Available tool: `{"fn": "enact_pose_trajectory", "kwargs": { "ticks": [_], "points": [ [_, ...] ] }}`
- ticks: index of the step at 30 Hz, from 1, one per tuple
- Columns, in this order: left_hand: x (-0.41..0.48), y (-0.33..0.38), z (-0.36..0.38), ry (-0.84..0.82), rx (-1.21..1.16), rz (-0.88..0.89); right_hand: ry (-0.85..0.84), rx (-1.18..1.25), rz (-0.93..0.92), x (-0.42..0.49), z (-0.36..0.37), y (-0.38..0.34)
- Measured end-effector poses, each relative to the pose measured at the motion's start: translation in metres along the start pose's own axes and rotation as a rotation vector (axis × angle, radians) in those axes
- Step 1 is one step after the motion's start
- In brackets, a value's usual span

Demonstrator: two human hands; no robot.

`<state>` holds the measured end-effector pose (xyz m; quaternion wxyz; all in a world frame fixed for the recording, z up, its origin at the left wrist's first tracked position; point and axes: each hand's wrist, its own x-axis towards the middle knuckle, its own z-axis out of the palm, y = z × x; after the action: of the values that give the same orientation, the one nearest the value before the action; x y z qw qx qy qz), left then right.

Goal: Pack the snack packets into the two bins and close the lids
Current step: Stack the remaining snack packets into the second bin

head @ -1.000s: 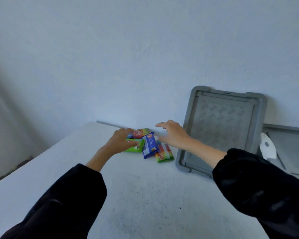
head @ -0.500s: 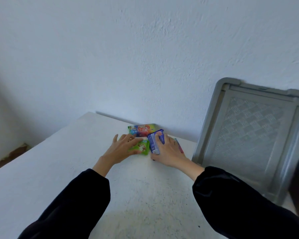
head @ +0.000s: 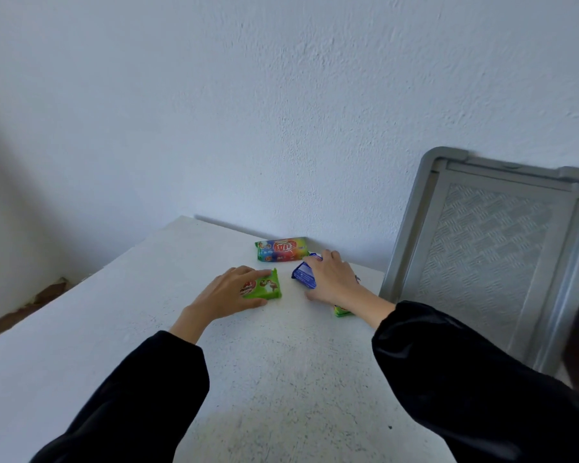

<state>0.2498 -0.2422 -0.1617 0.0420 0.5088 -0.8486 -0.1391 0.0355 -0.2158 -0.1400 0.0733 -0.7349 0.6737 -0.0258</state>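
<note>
My left hand [head: 226, 295] grips a green snack packet [head: 264, 289] flat on the white table, thumb under its near edge and fingers over its left half. Just to its right, my right hand [head: 331, 282] closes over a blue snack packet [head: 304, 275]. Under my right wrist a corner of another green packet [head: 341, 311] peeks out. A multicoloured packet [head: 281, 249] lies untouched by the wall behind both hands. A grey bin lid [head: 488, 259] leans upright against the wall at the right. No bin body is clearly in view.
The white table [head: 281, 379] runs to a left edge with the floor [head: 27, 305] below it. The white wall stands directly behind the packets.
The two hands have drawn apart and toward me: the green packet slid left with my left hand, the blue one right with my right. The multicoloured packet now lies alone by the wall.
</note>
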Motion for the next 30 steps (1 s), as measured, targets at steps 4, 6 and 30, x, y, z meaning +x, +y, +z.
{"fn": "enact_pose_trajectory", "kwargs": {
  "ticks": [4,6,30],
  "points": [
    [0.006,0.004,-0.005,0.040,0.033,-0.041,0.031,0.098,0.014,0.002,-0.001,-0.001],
    [0.006,0.009,-0.008,0.064,0.067,-0.056,0.054,0.184,-0.006,-0.001,-0.007,0.000],
    [-0.118,0.329,-0.058,-0.001,0.088,0.745,0.033,0.244,0.002,-0.351,-0.156,0.141]
  ]
}}
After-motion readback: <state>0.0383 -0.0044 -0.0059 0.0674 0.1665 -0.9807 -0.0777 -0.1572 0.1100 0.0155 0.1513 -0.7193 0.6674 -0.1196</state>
